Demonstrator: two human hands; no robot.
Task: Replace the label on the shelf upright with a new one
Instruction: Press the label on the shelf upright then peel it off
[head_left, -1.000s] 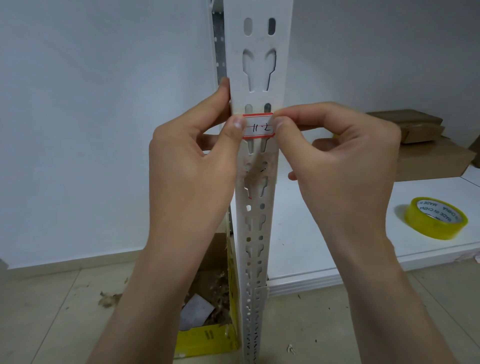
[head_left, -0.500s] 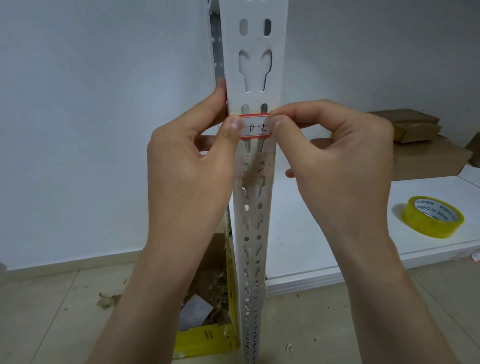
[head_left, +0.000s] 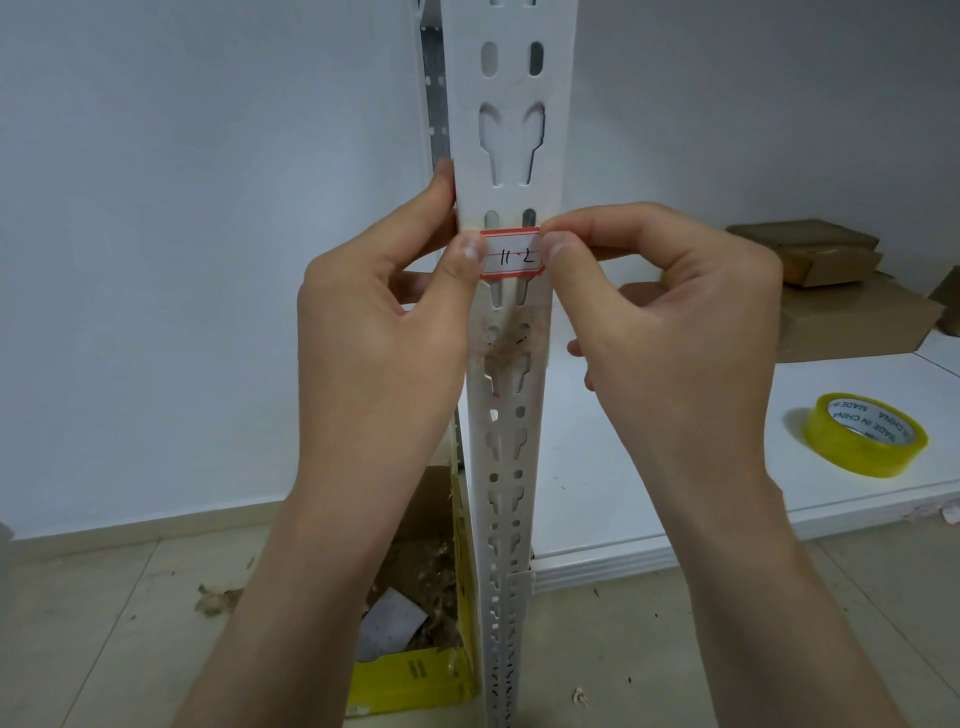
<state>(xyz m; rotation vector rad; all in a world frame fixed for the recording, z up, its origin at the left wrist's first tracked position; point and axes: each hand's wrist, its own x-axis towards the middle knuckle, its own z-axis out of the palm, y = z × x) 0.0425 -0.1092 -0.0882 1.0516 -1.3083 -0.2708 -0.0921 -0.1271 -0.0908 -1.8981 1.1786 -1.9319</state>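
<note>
A white slotted shelf upright (head_left: 511, 130) rises through the middle of the head view. A small white label (head_left: 511, 255) with a red border and handwritten "11-2" lies flat across its front face. My left hand (head_left: 384, 332) pinches the label's left end between thumb and fingers, which wrap behind the upright. My right hand (head_left: 670, 317) pinches the label's right end with thumb and forefinger. Just below the label, brownish glue residue (head_left: 511, 338) marks the upright.
A white shelf board (head_left: 675, 467) extends right of the upright, carrying a yellow tape roll (head_left: 865, 434) and brown cardboard boxes (head_left: 841, 301). A yellow box (head_left: 415, 670) holding scraps and paper sits on the tiled floor behind the upright's foot. A white wall fills the left.
Both hands stay on the label's ends. My left thumb has slid slightly leftward, so more of the label's face and writing shows.
</note>
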